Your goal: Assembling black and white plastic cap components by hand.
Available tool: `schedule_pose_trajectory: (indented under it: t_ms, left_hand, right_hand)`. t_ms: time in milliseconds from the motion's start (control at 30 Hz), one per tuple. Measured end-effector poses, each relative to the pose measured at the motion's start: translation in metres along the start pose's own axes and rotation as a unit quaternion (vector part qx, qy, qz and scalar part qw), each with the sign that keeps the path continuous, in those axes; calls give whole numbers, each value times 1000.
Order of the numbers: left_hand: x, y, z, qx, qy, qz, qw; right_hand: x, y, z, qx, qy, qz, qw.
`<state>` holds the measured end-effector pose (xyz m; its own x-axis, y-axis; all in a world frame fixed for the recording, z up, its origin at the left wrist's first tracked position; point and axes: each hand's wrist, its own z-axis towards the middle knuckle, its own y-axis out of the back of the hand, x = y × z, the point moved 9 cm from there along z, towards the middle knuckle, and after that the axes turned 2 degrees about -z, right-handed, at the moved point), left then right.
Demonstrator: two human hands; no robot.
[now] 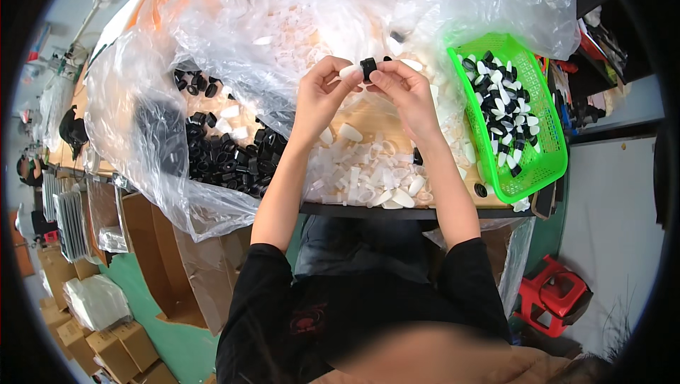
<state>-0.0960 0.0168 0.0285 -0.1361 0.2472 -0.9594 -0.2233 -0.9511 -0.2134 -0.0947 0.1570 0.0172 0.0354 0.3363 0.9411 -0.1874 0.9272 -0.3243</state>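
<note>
1. Your left hand [322, 94] is raised above the table, fingers curled in narrow, with thumb and fingertips pinching a small white cap [349, 71].
2. Your right hand [402, 88] meets it from the other side, fingers also closed tight, gripping a small black ring [368, 67] that touches the end of the white cap.
3. Both pieces sit between your fingertips, well above the wooden table [375, 118].
4. Just below your wrists lies a loose heap of white caps [368, 179] on the table near its front edge.
5. To your left, a pile of black rings [227, 154] lies partly under a clear plastic bag [142, 122].
6. To your right, a green basket [545, 164] holds mixed black-and-white pieces.
7. A red stool [556, 299] stands on the floor at your lower right.
</note>
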Motion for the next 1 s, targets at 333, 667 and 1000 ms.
schedule_pose_trajectory:
  t_ms: [333,667,1000]
  left_hand:
    - [-4,2,-1,-21,-39,-59,997]
    - [5,-3,3,32,-8,7,999]
    - [-12,25,4,-95,-89,136,982]
  right_hand:
    - [4,2,-2,-34,12,-41,998]
    - [38,-6,-4,4,143,-270,952]
    - [-41,-25,-41,394,-8,-538,745]
